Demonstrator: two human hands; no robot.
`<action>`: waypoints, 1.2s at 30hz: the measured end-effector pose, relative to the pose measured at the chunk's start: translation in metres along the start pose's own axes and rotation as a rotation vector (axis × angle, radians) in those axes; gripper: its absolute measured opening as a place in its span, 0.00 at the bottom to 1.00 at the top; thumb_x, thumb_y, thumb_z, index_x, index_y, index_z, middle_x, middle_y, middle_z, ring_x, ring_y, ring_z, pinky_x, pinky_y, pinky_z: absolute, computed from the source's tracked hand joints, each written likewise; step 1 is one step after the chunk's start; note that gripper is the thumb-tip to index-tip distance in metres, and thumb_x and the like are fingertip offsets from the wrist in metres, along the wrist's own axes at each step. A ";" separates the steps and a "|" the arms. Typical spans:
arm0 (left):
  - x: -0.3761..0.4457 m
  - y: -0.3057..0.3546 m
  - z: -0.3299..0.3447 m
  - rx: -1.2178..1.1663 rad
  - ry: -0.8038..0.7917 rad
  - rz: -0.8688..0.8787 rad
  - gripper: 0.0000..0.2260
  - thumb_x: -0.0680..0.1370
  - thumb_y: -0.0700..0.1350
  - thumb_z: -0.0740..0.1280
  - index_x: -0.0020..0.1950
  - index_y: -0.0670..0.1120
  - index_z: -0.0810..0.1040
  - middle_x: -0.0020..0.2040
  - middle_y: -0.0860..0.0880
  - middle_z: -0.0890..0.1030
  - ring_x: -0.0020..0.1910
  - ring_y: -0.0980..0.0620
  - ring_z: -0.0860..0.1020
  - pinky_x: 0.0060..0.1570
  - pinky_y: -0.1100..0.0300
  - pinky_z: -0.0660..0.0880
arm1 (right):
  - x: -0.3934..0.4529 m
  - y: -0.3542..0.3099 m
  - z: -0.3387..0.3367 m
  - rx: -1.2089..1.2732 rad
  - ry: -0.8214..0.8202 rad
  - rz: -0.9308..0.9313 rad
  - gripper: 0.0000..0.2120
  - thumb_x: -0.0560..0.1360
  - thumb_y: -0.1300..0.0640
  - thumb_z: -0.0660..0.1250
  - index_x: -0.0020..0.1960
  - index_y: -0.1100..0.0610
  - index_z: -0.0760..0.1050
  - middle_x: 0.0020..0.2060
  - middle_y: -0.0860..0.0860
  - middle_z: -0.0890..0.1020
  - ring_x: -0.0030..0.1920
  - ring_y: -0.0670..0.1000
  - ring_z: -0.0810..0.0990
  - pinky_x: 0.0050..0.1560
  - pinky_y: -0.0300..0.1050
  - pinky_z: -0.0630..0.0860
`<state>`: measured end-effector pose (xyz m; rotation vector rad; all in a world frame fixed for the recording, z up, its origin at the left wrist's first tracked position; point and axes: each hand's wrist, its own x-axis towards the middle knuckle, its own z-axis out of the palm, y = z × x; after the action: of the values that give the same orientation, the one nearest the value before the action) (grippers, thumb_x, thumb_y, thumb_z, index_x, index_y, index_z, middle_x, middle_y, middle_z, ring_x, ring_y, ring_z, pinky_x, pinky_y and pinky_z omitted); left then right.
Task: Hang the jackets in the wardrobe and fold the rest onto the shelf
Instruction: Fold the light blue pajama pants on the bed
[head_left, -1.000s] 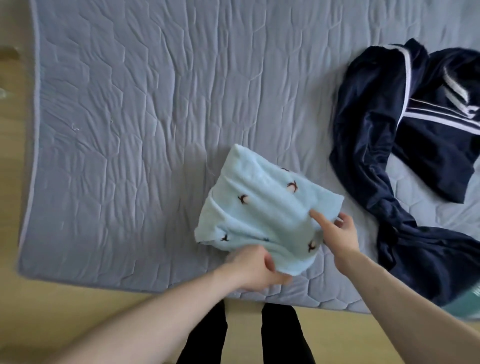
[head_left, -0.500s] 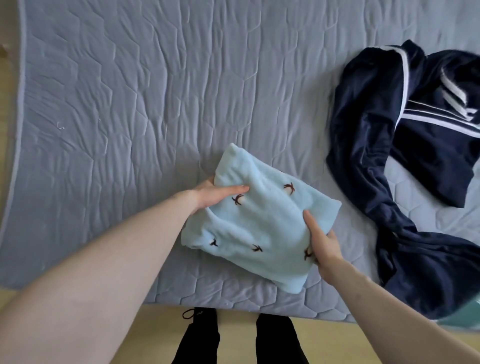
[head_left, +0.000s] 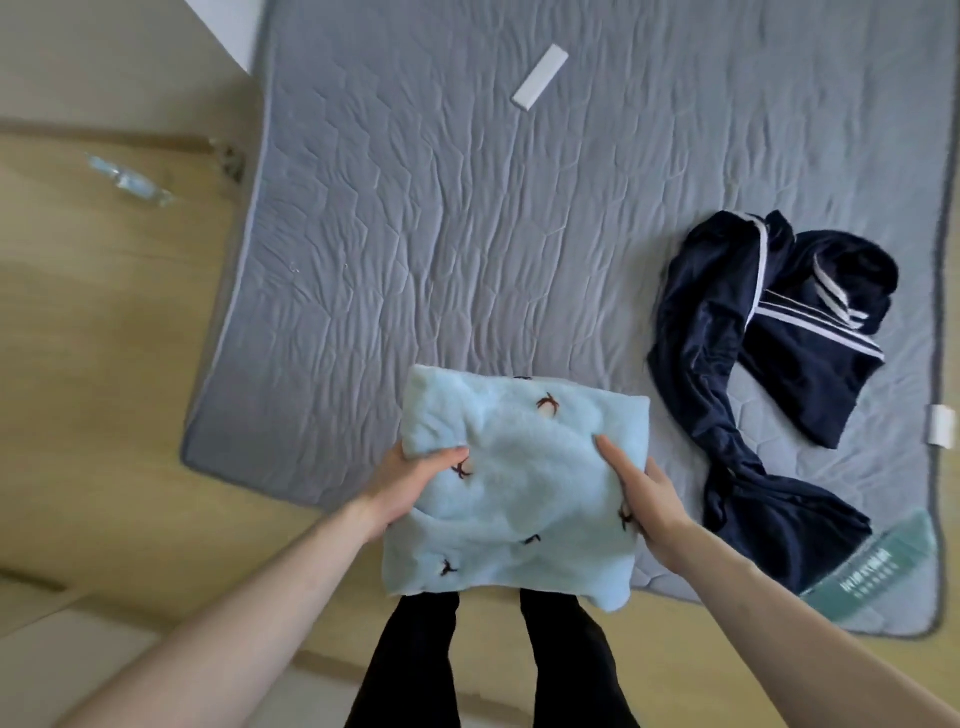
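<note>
A folded light-blue fleece garment (head_left: 519, 483) with small dark embroidered marks is held up over the near edge of the grey quilted mattress (head_left: 467, 234). My left hand (head_left: 410, 483) grips its left side, thumb on top. My right hand (head_left: 644, 499) grips its right side, thumb lying across the top. A navy jacket (head_left: 769, 374) with white stripes lies crumpled on the mattress to the right, apart from both hands.
A white flat bar (head_left: 539, 77) lies on the far part of the mattress. A teal label (head_left: 878, 566) sits at the mattress's near right corner. Wooden floor (head_left: 104, 338) is to the left, with a clear plastic item (head_left: 130, 179) on it. My legs are below.
The folded blue garment has come off the mattress and toward me, now held by both hands at its sides. The view has pulled back, showing more of the mattress and floor.
</note>
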<state>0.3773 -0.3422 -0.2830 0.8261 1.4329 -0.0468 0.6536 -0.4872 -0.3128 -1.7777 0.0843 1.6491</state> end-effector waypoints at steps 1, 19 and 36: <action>-0.026 0.004 -0.008 -0.018 0.003 0.027 0.26 0.63 0.61 0.82 0.59 0.57 0.85 0.55 0.52 0.87 0.53 0.51 0.86 0.49 0.55 0.82 | -0.021 -0.010 0.006 -0.013 -0.032 -0.020 0.36 0.59 0.25 0.78 0.62 0.40 0.78 0.52 0.44 0.88 0.50 0.49 0.88 0.44 0.46 0.84; -0.329 -0.013 -0.259 -0.429 0.326 0.475 0.23 0.71 0.54 0.79 0.63 0.57 0.78 0.58 0.51 0.86 0.55 0.49 0.86 0.47 0.51 0.84 | -0.281 -0.112 0.303 -0.356 -0.378 -0.387 0.37 0.58 0.31 0.81 0.63 0.41 0.76 0.51 0.47 0.88 0.49 0.53 0.89 0.42 0.50 0.86; -0.429 -0.024 -0.578 -0.547 0.707 0.661 0.23 0.70 0.52 0.78 0.64 0.55 0.76 0.56 0.55 0.86 0.52 0.53 0.86 0.53 0.51 0.82 | -0.348 -0.162 0.674 -0.537 -0.633 -0.619 0.35 0.59 0.35 0.81 0.62 0.47 0.80 0.52 0.51 0.88 0.50 0.57 0.89 0.46 0.56 0.86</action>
<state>-0.2045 -0.2455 0.1306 0.8445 1.6192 1.1885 0.0945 -0.1530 0.1083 -1.3185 -1.1638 1.7444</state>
